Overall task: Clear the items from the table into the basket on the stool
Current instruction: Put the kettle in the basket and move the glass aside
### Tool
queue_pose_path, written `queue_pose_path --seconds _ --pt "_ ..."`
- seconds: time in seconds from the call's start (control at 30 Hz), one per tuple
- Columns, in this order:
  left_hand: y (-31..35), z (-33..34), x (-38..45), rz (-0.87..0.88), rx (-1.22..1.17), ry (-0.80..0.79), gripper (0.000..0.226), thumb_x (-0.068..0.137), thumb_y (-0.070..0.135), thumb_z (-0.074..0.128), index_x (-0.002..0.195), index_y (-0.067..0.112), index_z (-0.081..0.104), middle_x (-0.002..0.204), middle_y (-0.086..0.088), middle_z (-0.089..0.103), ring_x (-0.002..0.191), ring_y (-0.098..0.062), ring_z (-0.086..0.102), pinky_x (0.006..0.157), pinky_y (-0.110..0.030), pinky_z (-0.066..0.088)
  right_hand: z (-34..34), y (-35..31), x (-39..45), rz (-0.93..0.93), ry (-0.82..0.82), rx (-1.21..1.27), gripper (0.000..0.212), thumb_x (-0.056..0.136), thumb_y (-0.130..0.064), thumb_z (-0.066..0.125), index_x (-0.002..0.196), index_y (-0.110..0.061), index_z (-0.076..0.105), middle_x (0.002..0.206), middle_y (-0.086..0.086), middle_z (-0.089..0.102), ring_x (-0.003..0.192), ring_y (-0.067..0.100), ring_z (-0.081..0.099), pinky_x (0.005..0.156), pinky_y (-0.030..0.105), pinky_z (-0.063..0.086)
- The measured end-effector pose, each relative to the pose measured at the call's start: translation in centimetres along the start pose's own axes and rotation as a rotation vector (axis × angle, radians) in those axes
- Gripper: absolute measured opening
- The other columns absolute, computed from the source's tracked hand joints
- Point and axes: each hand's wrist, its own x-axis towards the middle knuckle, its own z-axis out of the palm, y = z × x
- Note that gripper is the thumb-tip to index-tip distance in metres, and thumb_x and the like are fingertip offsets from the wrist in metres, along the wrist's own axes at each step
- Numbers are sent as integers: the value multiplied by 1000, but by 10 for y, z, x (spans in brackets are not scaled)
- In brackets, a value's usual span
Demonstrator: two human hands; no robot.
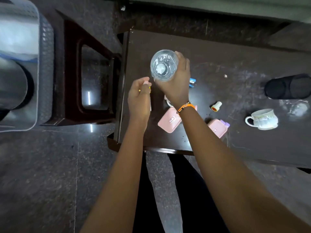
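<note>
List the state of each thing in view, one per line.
Glass: upright, gripped by right hand.
Left hand: curled round a small item, unclear what.
Teacup: upright on the table.
Pink cases: lying closed.
Basket: already holding a metal pot.

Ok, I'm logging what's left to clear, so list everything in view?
glass: 1, clear, held above table
pink cases: 2, near table's front edge
cup: 1, white, table right
black case: 1, table far right
small cap: 1, cream and orange, mid-table
blue item: 1, behind right hand, unclear
table: 1, dark
basket: 1, grey, far left
stool: 1, dark brown
left hand: pinches small item
right hand: grips glass
</note>
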Motion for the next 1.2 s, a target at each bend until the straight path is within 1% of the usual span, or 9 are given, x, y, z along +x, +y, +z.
queue_pose_path --seconds 0.1,0.23,0.4,0.5,0.6,0.73,0.87,1.0,1.2 --pt "7 18 -17 18 9 -20 18 94 10 46 100 16 61 98 -1 62 87 -12 57 88 -27 44 -32 -1 -2 38 81 32 81 56 -11 79 127 2 43 124 15 51 113 19 46 86 -9 21" --pt "13 57 -44 42 62 -116 20 92 10 47 100 19 63 86 8 59 79 -7 54 80 -24 46 -79 17 -4 86 185 26 81 57 -16 80 128 -1 44 124 11 51 114 20 46 84 -8 23" --pt "9 97 -58 39 127 -179 20 91 11 48 97 23 64 91 10 61 88 -11 56 90 -32 47 -119 52 -5 137 233 -14 81 59 -15 81 128 2 43 125 13 52 118 27 46 92 3 24" --pt "3 121 -66 36 173 -228 21 91 10 48 102 20 63 86 15 59 87 -9 56 93 -30 46 -141 79 -3 191 265 -20 82 58 -14 82 129 1 43 126 15 51 120 28 47 91 -4 20" --pt "-4 143 -68 42 225 -247 20 92 11 48 103 20 63 85 16 58 84 -5 56 90 -24 45 -158 102 5 239 286 -46 82 58 -15 82 128 2 43 125 17 52 120 30 47 97 13 29" --pt "-11 166 -71 33 272 -248 23 92 9 48 107 16 63 91 9 59 86 -8 54 88 -24 44 -172 127 17 278 288 -83 82 59 -16 81 129 3 42 127 18 51 122 32 46 101 25 29" --pt "-18 179 -72 24 321 -252 23 93 11 48 109 16 62 98 7 60 88 -8 55 86 -21 43 -178 145 20 328 304 -35 82 58 -14 81 129 3 42 126 18 50 122 31 46 102 25 31" --pt "-20 189 -66 12 359 -229 23 94 13 47 112 17 61 112 1 64 95 -8 56 93 -26 46 -182 158 25 338 289 -21 84 58 -13 81 130 3 41 127 18 49 122 30 46 100 20 29" --pt "-22 199 -63 13 413 -230 22 95 16 47 113 19 60 117 0 64 97 -6 55 81 -12 42 -188 170 23 341 246 -18 86 59 -12 81 132 2 38 130 17 46 124 29 43 102 24 30"
